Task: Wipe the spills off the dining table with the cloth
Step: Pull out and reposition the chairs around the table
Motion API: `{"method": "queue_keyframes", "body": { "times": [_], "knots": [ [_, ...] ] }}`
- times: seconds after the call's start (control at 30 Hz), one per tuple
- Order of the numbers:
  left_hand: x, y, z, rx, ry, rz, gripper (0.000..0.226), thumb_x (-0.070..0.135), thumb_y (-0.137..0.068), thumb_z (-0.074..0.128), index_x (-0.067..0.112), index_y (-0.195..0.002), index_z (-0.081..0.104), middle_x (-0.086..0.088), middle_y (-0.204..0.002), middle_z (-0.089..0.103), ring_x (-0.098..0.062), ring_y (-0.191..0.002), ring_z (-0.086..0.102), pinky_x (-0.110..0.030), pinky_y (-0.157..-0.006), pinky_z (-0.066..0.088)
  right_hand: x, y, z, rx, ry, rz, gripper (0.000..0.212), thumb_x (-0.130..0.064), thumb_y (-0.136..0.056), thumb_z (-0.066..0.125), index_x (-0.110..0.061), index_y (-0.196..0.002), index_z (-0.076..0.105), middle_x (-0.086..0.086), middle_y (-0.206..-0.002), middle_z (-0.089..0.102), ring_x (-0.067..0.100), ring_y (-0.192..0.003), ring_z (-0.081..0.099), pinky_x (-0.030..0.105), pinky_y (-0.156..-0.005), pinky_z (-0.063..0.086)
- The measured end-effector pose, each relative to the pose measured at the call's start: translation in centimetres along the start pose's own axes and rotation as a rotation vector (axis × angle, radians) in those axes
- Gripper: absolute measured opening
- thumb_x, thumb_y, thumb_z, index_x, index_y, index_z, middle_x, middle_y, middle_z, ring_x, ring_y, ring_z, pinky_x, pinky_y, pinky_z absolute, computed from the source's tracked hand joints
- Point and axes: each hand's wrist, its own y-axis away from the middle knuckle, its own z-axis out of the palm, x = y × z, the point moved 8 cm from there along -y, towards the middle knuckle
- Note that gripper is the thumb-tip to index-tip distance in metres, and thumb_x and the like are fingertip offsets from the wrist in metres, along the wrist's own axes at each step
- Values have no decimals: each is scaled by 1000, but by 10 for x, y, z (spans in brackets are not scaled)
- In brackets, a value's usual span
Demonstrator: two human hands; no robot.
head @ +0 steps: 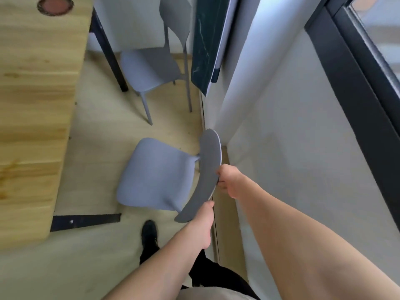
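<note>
Chair backrest (208,169): gripped at its top edge by the right hand (229,180) and left hand (204,221), fingers curled round it. Step judged: chair being cleared from the dining table (32,105); wiping not begun. Cloth: not seen; must be fetched next. Table: pale wood, spills not discernible.

You will find no legible text, label, brand, number or sign on any surface in this view.
</note>
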Motion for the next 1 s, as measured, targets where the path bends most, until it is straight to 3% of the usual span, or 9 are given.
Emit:
{"method": "queue_keyframes", "body": {
  "times": [0.1, 0.17, 0.27, 0.4, 0.53, 0.7, 0.77, 0.87, 1.0],
  "knots": [
    [15, 13, -10, 62, 211, 51, 70, 41, -95, 52, 15, -151, 20, -7, -155, 28, -25, -140, 31, -41, -116, 24, -14, 3, 19, -64, 80, -14, 14, -14, -75, 38, -16, -79, 52, 7, -70, 46, 17, -54, 31, 24, -52, 20],
    [28, 22, -22, 99, 328, 88, 68, 42, -95, 52, 17, -150, 21, -5, -154, 28, -28, -139, 33, -40, -116, 26, -28, 3, 38, -119, 157, -30, 19, -13, -76, 38, -14, -82, 57, 9, -76, 48, 18, -57, 32, 26, -52, 20],
    [46, 21, -32, 58, 446, 125, 63, 48, -95, 47, 25, -150, 24, 3, -155, 26, -27, -138, 34, -37, -115, 26, -50, 6, 68, -152, 265, -66, 27, -15, -77, 45, -8, -97, 62, 8, -70, 55, 20, -58, 40, 26, -54, 27],
    [67, 12, -72, 70, 639, 169, 55, 46, -95, 46, 25, -145, 34, 4, -122, 46, -24, -101, 51, -32, -96, 40, -72, 7, 109, -186, 300, -110, 31, -16, -84, 50, -8, -112, 60, 7, -81, 62, 19, -63, 52, 28, -60, 35],
    [95, -5, -110, -38, 857, 220, 54, 28, -97, 48, 15, -146, 30, -9, -149, 35, -32, -132, 42, -41, -111, 32, -91, 4, 147, -227, 287, -145, 16, -16, -90, 51, -11, -104, 56, 3, -82, 53, 16, -63, 52, 31, -66, 38],
    [120, -12, -146, -168, 1071, 247, 29, 12, -96, 48, 9, -123, 39, -13, -135, 45, -36, -128, 47, -44, -106, 38, -111, -12, 190, -193, 330, -143, 11, -11, -87, 50, -9, -97, 53, 8, -75, 55, 19, -66, 52, 32, -71, 45],
    [130, -17, -166, -164, 1142, 264, 25, 7, -95, 48, 4, -120, 45, -13, -126, 49, -35, -120, 52, -43, -105, 41, -123, -11, 208, -181, 344, -148, 3, -8, -87, 51, -8, -84, 52, 9, -73, 55, 21, -70, 54, 33, -75, 49],
    [149, -15, -200, -156, 1288, 285, 13, 0, -95, 43, 0, -102, 54, -15, -105, 55, -30, -92, 60, -40, -100, 45, -139, -3, 240, -196, 355, -159, 10, -3, -86, 51, -7, -77, 50, 10, -73, 52, 24, -73, 53, 33, -77, 51],
    [164, -13, -242, -141, 1411, 297, 13, -2, -95, 41, 0, -92, 54, -17, -94, 55, -31, -84, 58, -40, -96, 47, -151, 11, 285, -206, 350, -164, 11, -2, -85, 51, -5, -75, 50, 10, -67, 50, 26, -67, 51, 33, -71, 49]
  ]
}}
